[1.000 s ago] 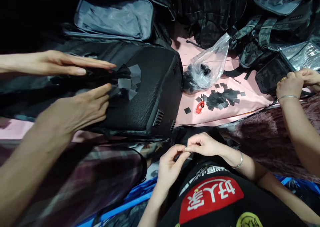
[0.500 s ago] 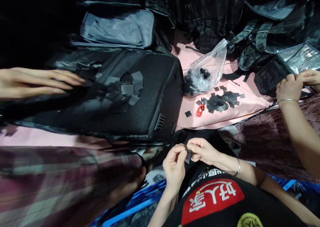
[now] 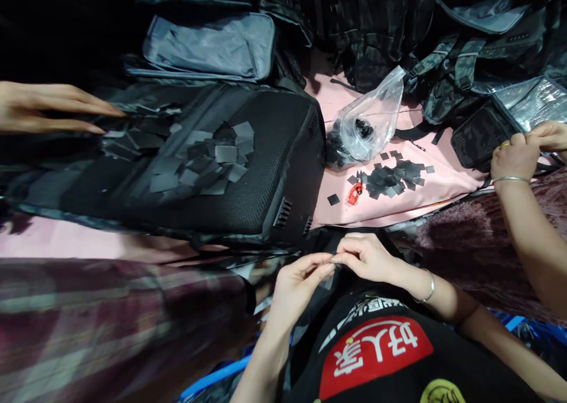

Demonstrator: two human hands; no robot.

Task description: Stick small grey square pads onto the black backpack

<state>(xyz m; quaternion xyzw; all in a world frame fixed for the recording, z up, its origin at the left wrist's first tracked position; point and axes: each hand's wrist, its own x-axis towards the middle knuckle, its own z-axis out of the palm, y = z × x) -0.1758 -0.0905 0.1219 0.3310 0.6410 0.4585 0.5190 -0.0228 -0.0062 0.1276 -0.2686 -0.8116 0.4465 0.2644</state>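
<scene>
My left hand (image 3: 297, 283) and my right hand (image 3: 367, 257) meet at their fingertips in front of my black shirt. Both have thumb and fingers pinched together. A small dark piece shows faintly below my left fingertips; most of it is hidden. Beyond my hands, a pile of small black squares (image 3: 394, 177) lies on the pink surface (image 3: 341, 211), with red-handled snips (image 3: 355, 194) at its left side. More dark squares (image 3: 225, 153) are scattered over a black backpack (image 3: 266, 155) lying flat on the left.
A clear plastic bag (image 3: 376, 119) with black contents stands behind the pile. Another person's hand (image 3: 53, 107) hovers over the backpack's left end. At the right, a person's hands (image 3: 516, 155) hold a dark pouch (image 3: 481, 132). Camouflage bags line the back.
My left hand has shifted slightly left and turned, and the dark piece between my hands shows less. The other person's hand at the left has moved up and left, uncovering more squares.
</scene>
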